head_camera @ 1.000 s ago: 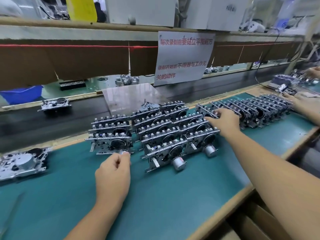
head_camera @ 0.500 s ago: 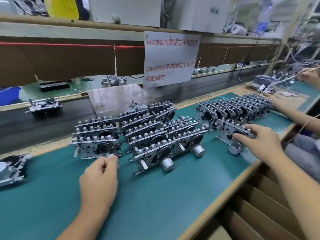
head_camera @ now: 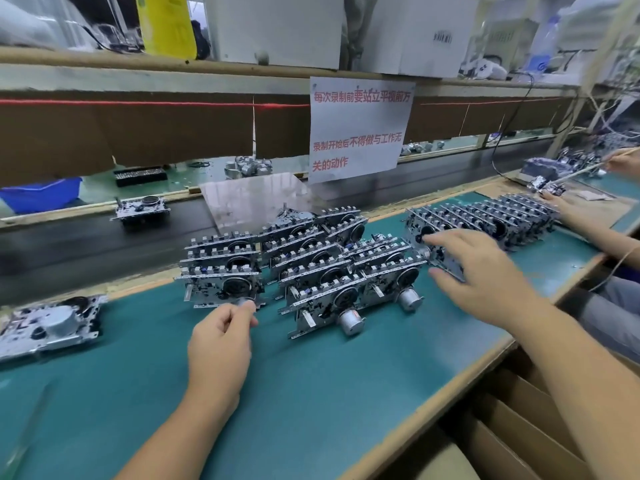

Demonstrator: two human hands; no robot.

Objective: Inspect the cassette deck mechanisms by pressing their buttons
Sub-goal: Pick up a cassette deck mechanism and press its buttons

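Observation:
Several metal cassette deck mechanisms [head_camera: 322, 271] stand upright in a tight cluster on the green mat [head_camera: 311, 393]. My left hand [head_camera: 221, 337] pinches the silver motor [head_camera: 247, 302] at the front of the front-left mechanism [head_camera: 221, 282]. My right hand [head_camera: 481, 275] grips a single mechanism [head_camera: 446, 265] between thumb and fingers, just right of the cluster; the hand hides most of it. A second long row of mechanisms [head_camera: 485, 220] stands behind it at the right.
One mechanism [head_camera: 48, 323] lies flat at the far left. Another [head_camera: 142, 209] sits on the dark conveyor belt [head_camera: 69, 247] behind the mat. Another person's hand [head_camera: 568, 209] works at the right. A paper sign [head_camera: 356, 129] hangs above. Cardboard boxes [head_camera: 519, 427] sit below the table edge.
My right hand took one mechanism off the right row, pulled it toward the table edge and now carries it left toward the cluster. My left hand stays on the motor.

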